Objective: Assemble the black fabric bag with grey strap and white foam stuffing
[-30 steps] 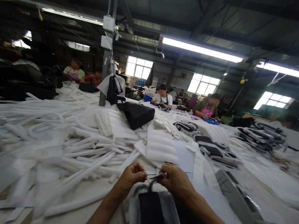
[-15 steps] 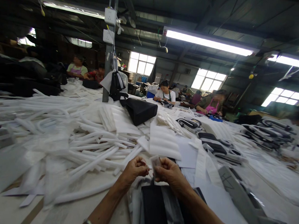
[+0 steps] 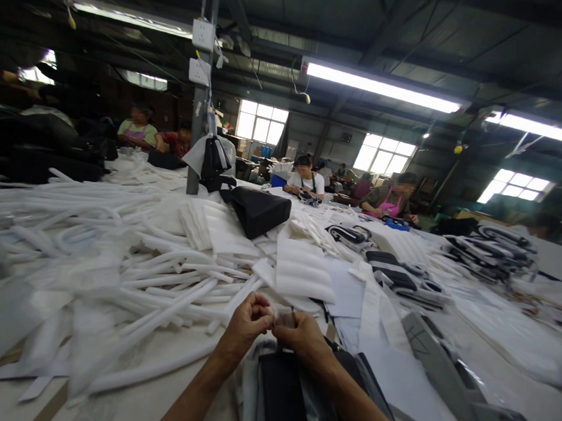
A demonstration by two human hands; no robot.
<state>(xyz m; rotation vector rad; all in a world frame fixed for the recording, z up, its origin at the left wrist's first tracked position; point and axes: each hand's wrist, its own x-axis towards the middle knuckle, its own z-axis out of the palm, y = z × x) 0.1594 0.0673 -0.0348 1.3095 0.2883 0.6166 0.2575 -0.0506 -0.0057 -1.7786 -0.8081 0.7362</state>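
Observation:
My right hand (image 3: 306, 340) grips a small, flat, translucent piece (image 3: 285, 316) between thumb and fingers. It looks like clear plastic, but its exact kind is not plain. Against its left edge, the fingertips of my left hand (image 3: 249, 317) are pinched together; whatever is in them is too small to make out. Below both hands, close to me, lies a black padded item (image 3: 281, 396) with clear plastic film over part of it. My right forearm covers some of that item.
White foam strips (image 3: 169, 292) heap up on the left. Beyond my hands are ribbed white foam sheets (image 3: 303, 270) and a black bag (image 3: 259, 210). To the right stands a grey tape dispenser (image 3: 457, 370), with folded black-and-grey pieces (image 3: 394, 273) behind. Co-workers sit across the table.
My hands have come together, and the translucent piece has tipped lower and moved left to my left fingertips. The whole view has shifted slightly.

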